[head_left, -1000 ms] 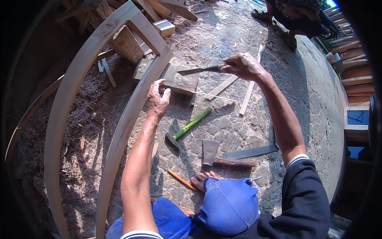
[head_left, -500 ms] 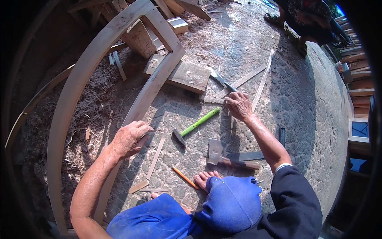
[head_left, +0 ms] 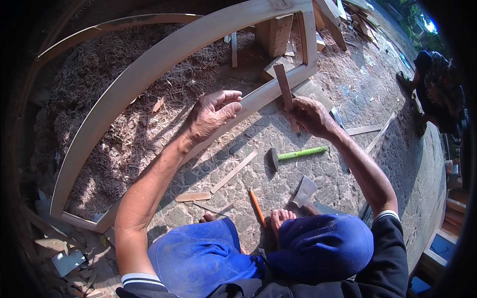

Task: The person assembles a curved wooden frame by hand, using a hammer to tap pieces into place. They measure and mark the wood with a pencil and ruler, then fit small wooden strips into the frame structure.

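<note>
My right hand (head_left: 314, 116) grips a short flat wooden strip (head_left: 284, 88), which stands up tilted from the fingers near the straight rail of a large curved wooden frame (head_left: 117, 84). Over that same rail hovers my left hand (head_left: 214, 113), fingers stretched out and thumb apart, with nothing visible in it. Whether it touches the rail I cannot tell. Below the hands a hammer (head_left: 301, 153) with a green handle lies on the ground. Partly hidden behind my right wrist is a bladed tool (head_left: 337, 117), perhaps a chisel.
Near my feet lie a hatchet (head_left: 305, 191), an orange pencil (head_left: 257, 207) and thin wood strips (head_left: 233, 172). Wood blocks (head_left: 274, 36) prop the frame's far corner. Shavings (head_left: 124, 124) cover the ground inside the frame. Another person (head_left: 437, 94) crouches at the far right.
My right hand has picked up the wooden strip from beside the block and brought it to the frame's rail. My left hand has moved along the rail and its fingers have straightened. The view has turned left.
</note>
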A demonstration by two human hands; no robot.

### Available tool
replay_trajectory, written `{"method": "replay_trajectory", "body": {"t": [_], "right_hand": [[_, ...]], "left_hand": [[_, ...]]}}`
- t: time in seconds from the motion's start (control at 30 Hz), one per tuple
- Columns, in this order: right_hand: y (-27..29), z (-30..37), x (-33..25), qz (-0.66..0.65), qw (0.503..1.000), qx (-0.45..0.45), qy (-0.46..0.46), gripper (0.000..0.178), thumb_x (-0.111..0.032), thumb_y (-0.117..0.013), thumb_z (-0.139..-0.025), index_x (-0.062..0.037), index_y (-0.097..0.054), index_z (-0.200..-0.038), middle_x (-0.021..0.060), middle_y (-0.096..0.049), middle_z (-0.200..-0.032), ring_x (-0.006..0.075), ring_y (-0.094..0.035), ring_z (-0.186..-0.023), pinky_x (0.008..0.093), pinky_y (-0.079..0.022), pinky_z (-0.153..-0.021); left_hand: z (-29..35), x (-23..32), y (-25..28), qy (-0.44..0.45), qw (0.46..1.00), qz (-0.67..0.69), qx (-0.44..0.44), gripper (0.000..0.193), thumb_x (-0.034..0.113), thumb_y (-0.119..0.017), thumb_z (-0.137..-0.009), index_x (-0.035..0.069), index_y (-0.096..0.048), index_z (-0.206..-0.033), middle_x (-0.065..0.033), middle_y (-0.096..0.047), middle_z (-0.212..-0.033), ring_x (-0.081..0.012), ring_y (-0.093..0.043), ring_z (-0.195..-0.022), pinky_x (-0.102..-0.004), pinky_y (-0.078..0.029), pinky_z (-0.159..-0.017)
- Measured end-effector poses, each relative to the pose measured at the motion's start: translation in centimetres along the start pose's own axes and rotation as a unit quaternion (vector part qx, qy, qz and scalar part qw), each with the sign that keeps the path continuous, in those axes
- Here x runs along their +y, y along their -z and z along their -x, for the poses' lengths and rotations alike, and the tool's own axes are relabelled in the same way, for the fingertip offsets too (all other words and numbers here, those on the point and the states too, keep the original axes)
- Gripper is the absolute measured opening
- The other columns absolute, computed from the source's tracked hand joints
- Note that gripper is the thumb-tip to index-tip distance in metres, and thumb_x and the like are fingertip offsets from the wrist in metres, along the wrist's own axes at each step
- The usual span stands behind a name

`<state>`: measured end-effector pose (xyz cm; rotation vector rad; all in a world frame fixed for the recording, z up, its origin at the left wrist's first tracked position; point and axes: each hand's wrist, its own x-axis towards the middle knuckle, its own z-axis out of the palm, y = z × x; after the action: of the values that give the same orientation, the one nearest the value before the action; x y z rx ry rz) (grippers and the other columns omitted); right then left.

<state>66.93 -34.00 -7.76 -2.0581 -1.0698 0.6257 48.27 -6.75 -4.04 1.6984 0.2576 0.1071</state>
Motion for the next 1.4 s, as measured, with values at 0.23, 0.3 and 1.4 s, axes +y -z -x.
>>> {"method": "replay_trajectory", "body": {"t": [0.23, 0.3, 1.4], "right_hand": [[-7.2, -13.9, -10.6, -0.149, 0.974, -0.123, 0.117, 0.027, -0.028, -0.057, -0.105, -0.0039, -0.064, -0.113, 0.0066, -0.075, -0.1, 0.0136, -0.072, -0.09, 0.0298, -0.06, -0.077], [-9.0, -14.9, -10.8, -0.157, 0.972, -0.139, 0.101, 0.029, -0.03, -0.056, -0.106, -0.0039, -0.063, -0.114, 0.0066, -0.073, -0.102, 0.0132, -0.071, -0.091, 0.0297, -0.06, -0.078], [-13.2, -17.2, -6.4, -0.231, 0.959, -0.158, 0.052, 0.036, -0.035, -0.059, -0.101, 0.0001, -0.064, -0.102, 0.0078, -0.07, -0.091, 0.0159, -0.069, -0.084, 0.0312, -0.06, -0.075]], "left_hand": [[-3.2, 2.5, 3.8, -0.12, 0.986, -0.074, 0.089, 0.027, 0.026, -0.067, -0.1, 0.004, -0.071, -0.114, 0.0033, -0.069, -0.085, -0.0034, -0.058, -0.074, -0.0208, -0.048, -0.064], [-3.7, 1.7, 4.9, -0.124, 0.979, -0.105, 0.119, 0.02, 0.022, -0.067, -0.099, 0.004, -0.073, -0.102, 0.0026, -0.068, -0.077, -0.0046, -0.059, -0.069, -0.0242, -0.049, -0.063], [-6.8, -3.2, 5.7, -0.09, 0.934, -0.273, 0.213, 0.019, 0.018, -0.068, -0.093, 0.001, -0.068, -0.086, -0.0085, -0.065, -0.067, -0.015, -0.058, -0.06, -0.0357, -0.046, -0.058]]}}
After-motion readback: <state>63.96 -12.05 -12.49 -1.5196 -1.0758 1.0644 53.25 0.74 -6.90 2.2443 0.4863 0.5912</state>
